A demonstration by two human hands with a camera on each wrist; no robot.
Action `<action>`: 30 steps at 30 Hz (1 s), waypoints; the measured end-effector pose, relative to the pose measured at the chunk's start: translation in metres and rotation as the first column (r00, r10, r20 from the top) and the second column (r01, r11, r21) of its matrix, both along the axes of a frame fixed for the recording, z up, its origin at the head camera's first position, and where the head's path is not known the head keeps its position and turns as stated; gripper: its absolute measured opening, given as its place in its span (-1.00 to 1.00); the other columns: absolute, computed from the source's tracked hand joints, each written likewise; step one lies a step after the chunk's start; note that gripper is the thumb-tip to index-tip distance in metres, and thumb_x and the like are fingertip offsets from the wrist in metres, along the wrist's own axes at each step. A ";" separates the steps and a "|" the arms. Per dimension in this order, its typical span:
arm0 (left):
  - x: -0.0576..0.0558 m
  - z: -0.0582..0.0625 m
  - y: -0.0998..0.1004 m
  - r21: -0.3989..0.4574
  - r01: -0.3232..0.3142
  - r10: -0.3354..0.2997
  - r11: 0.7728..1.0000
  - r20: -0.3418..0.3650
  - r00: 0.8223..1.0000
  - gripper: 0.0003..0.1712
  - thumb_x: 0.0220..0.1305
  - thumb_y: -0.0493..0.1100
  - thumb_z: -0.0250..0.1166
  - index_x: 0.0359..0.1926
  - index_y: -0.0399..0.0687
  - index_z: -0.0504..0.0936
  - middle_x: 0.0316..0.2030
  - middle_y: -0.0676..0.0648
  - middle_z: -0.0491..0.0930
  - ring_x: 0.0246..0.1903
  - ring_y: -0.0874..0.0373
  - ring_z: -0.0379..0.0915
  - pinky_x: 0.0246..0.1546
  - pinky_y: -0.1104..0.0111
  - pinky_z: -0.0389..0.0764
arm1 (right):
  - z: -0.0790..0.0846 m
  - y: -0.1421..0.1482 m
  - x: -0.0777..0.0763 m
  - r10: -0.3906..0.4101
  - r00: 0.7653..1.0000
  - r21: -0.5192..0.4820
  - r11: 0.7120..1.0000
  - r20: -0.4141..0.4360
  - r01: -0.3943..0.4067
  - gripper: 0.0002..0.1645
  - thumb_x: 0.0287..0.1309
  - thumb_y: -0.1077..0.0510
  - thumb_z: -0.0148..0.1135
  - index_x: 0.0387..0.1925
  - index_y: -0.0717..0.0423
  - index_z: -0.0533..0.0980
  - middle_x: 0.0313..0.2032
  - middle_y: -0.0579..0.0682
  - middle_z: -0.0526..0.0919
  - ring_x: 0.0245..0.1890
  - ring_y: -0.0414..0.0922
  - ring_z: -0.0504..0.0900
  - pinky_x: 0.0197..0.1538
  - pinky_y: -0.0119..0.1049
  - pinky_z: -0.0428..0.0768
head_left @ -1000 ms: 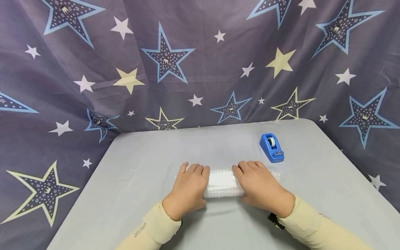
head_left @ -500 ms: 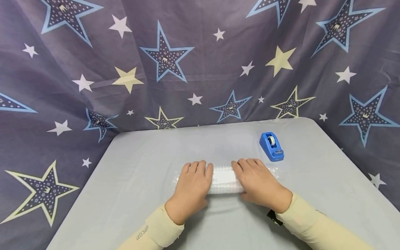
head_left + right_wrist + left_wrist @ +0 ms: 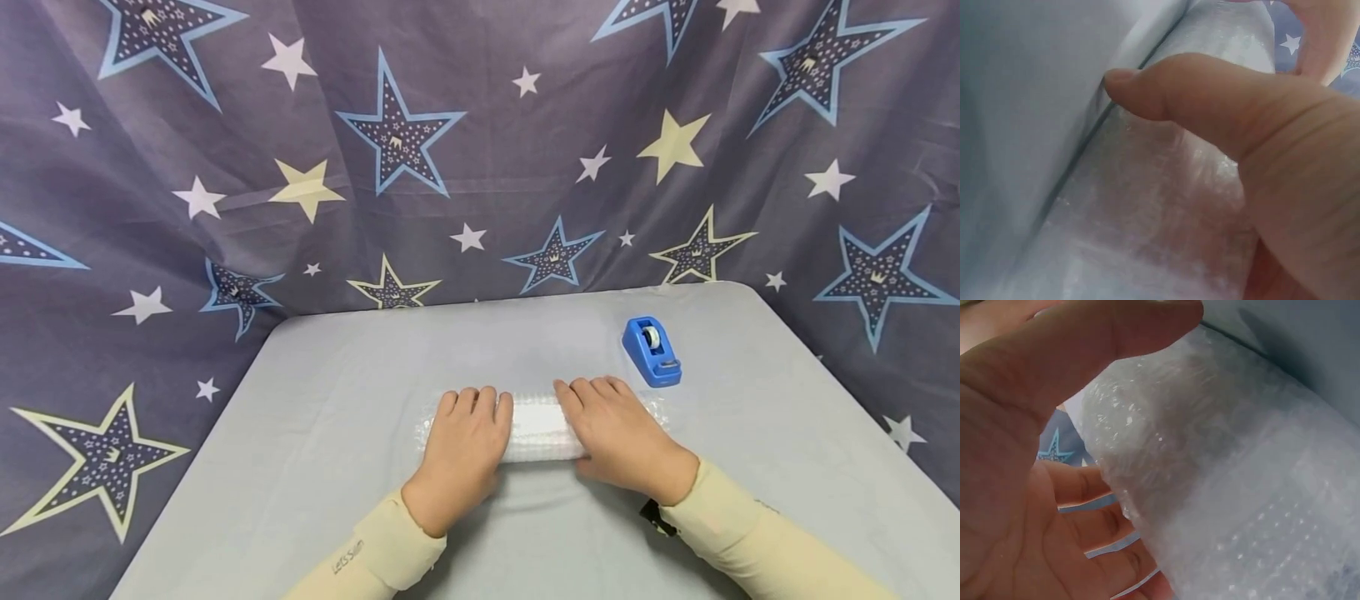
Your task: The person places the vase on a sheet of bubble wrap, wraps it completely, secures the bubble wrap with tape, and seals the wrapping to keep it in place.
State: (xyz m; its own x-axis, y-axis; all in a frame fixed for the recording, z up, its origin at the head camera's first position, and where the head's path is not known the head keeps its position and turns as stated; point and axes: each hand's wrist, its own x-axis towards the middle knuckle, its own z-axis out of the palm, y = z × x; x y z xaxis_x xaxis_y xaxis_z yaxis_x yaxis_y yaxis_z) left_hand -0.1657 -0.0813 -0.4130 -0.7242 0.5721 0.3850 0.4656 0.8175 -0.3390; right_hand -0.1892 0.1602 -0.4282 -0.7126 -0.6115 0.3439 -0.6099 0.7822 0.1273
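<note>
Bubble-wrap roll (image 3: pixel 538 433), lower centre | left hand (image 3: pixel 467 446), right hand (image 3: pixel 624 435): fingers curled round it, gripping | advice: press both ends evenly, keep roll square

Curtain (image 3: pixel 495 158) grey-purple, patterned with blue-outlined, yellow and white stars (image 3: pixel 675 148); table (image 3: pixel 337 375) pale grey; tape dispenser (image 3: pixel 639 354) blue; bubble wrap (image 3: pixel 542 433) translucent white, dotted; sleeves (image 3: pixel 750 525) cream.

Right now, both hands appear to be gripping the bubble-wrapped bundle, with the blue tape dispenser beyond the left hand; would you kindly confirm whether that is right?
One detail is off: the head view shows the blue tape dispenser beyond the right hand, not the left hand. The rest holds: both hands grip the bubble-wrapped bundle.
</note>
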 end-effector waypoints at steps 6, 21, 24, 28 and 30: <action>-0.003 -0.004 0.000 0.000 -0.004 0.004 1.000 -0.022 1.000 -0.31 -0.26 -0.12 0.58 -0.03 -0.13 0.50 -0.30 -0.08 0.49 -0.24 -0.08 0.53 -0.21 0.14 0.42 | 0.000 0.000 0.001 0.002 1.000 -0.012 1.000 0.007 -0.002 0.34 -0.49 -0.15 0.69 0.40 0.29 0.37 0.07 0.12 0.61 0.01 0.13 0.61 0.22 0.13 0.47; -0.011 -0.008 -0.003 0.030 0.019 -0.018 0.999 -0.027 0.999 -0.35 -0.21 -0.21 0.50 0.01 -0.15 0.49 -0.27 -0.09 0.52 -0.20 -0.10 0.54 -0.15 0.09 0.46 | 0.010 0.002 0.005 -0.005 1.000 -0.039 0.999 0.016 0.006 0.27 -0.45 -0.08 0.71 0.38 0.28 0.38 0.14 0.17 0.56 0.12 0.17 0.56 0.29 0.13 0.45; -0.012 -0.009 -0.003 0.038 0.023 -0.022 0.999 -0.026 0.999 -0.32 -0.21 -0.22 0.50 0.04 -0.16 0.50 -0.26 -0.10 0.54 -0.18 -0.10 0.55 -0.10 0.08 0.48 | 0.010 0.003 0.005 -0.006 1.000 -0.036 0.999 0.019 0.007 0.28 -0.45 -0.09 0.71 0.38 0.29 0.37 0.15 0.17 0.56 0.14 0.17 0.55 0.28 0.13 0.46; -0.013 -0.009 -0.003 0.045 0.026 -0.025 0.999 -0.022 0.999 -0.27 -0.23 -0.21 0.51 0.09 -0.19 0.50 -0.22 -0.11 0.57 -0.14 -0.10 0.58 0.00 0.02 0.50 | 0.010 0.002 0.005 -0.016 1.000 -0.026 1.000 0.022 0.017 0.30 -0.44 -0.12 0.72 0.39 0.29 0.37 0.15 0.15 0.57 0.14 0.15 0.56 0.21 0.10 0.49; -0.013 -0.009 -0.003 0.048 0.025 -0.025 0.999 -0.012 1.000 -0.22 -0.24 -0.20 0.52 0.12 -0.20 0.50 -0.20 -0.12 0.59 -0.12 -0.10 0.59 0.06 -0.02 0.50 | 0.009 0.002 0.004 -0.022 1.000 -0.019 1.000 0.018 0.022 0.30 -0.43 -0.13 0.71 0.39 0.29 0.37 0.15 0.14 0.58 0.14 0.14 0.57 0.17 0.08 0.51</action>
State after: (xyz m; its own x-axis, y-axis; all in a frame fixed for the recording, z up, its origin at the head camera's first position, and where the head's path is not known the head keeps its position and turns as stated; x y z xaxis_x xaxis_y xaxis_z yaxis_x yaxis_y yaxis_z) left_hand -0.1788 -0.0842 -0.4220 -0.7056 0.5705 0.4203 0.4825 0.8212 -0.3047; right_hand -0.1848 0.1623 -0.4194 -0.7320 -0.5890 0.3424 -0.5947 0.7976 0.1009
